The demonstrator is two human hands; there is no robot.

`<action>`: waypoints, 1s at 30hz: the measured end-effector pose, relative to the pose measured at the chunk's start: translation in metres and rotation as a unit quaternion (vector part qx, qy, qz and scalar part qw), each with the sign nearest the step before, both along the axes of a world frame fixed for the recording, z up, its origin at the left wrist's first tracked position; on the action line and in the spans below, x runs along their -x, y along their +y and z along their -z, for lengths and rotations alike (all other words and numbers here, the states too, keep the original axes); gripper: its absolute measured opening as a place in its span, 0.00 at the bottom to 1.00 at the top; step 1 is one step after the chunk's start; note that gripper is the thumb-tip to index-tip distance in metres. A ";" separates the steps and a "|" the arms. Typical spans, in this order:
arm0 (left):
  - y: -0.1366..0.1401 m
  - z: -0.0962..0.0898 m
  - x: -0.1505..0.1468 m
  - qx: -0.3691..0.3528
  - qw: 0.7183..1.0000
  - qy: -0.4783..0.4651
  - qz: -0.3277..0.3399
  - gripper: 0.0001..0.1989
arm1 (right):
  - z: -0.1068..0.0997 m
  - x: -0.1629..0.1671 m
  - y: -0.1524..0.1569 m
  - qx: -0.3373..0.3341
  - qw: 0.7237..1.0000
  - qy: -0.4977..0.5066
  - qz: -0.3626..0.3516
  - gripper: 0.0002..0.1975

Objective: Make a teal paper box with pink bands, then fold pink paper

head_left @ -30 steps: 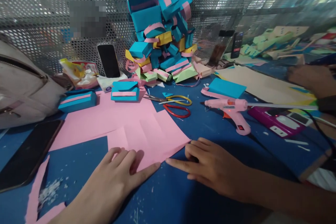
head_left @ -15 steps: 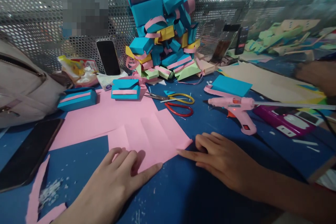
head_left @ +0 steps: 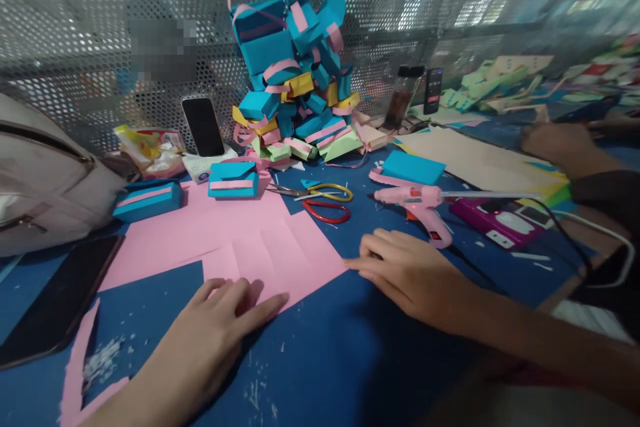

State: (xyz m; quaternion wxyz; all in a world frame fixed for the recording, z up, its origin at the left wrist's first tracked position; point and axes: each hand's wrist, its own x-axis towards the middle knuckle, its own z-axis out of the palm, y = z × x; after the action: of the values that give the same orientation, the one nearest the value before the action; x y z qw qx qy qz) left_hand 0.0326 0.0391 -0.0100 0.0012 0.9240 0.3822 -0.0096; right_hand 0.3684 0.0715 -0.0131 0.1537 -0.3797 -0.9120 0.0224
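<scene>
A creased sheet of pink paper (head_left: 280, 247) lies flat on the blue table, partly over a larger pink sheet (head_left: 170, 223). My left hand (head_left: 220, 320) rests on its near left part, thumb stretched along the near edge and the other fingers bent. At the sheet's right corner, my right hand (head_left: 405, 273) touches the paper with an outstretched finger; its other fingers are loosely curled. Both hands are open. Just beyond the sheet lie scissors (head_left: 327, 211) with one red and one yellow handle. A pink glue gun (head_left: 413, 199) lies beyond my right hand.
Small blue paper boxes (head_left: 233, 180) and a phone (head_left: 203, 127) stand behind. Stacked paper boxes (head_left: 270, 53) rise at the back. A dark tablet-like device (head_left: 60, 297) and pink strips (head_left: 80, 367) lie left. Another person's hand (head_left: 560, 147) is at right, past a purple power strip (head_left: 500, 220).
The pink sheet's right corner, curled up before, now lies flat under my right finger. My left thumb has drawn back a little leftward. The whole view has shifted slightly.
</scene>
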 end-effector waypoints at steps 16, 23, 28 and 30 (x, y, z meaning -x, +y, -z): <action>-0.019 -0.017 0.033 0.029 0.983 -0.158 -0.087 0.15 | -0.006 0.044 0.036 0.139 0.982 0.008 -0.128 0.09; -0.020 -0.032 0.015 0.089 0.981 -0.132 -0.107 0.14 | -0.009 0.045 0.035 0.132 0.982 -0.023 -0.134 0.09; -0.017 -0.014 0.004 -0.038 0.999 -0.027 0.001 0.22 | -0.005 0.050 0.027 -0.030 0.986 -0.064 -0.151 0.08; -0.017 -0.009 0.003 -0.091 0.995 0.009 0.037 0.23 | -0.001 0.053 0.023 -0.110 0.972 -0.060 -0.201 0.12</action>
State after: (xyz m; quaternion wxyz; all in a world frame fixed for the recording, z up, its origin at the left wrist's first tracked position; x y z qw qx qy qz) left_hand 0.0300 0.0226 -0.0013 -0.0869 0.9337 0.3469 0.0166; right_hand 0.3151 0.0942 -0.0126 0.1319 -0.1699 -0.9741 -0.0701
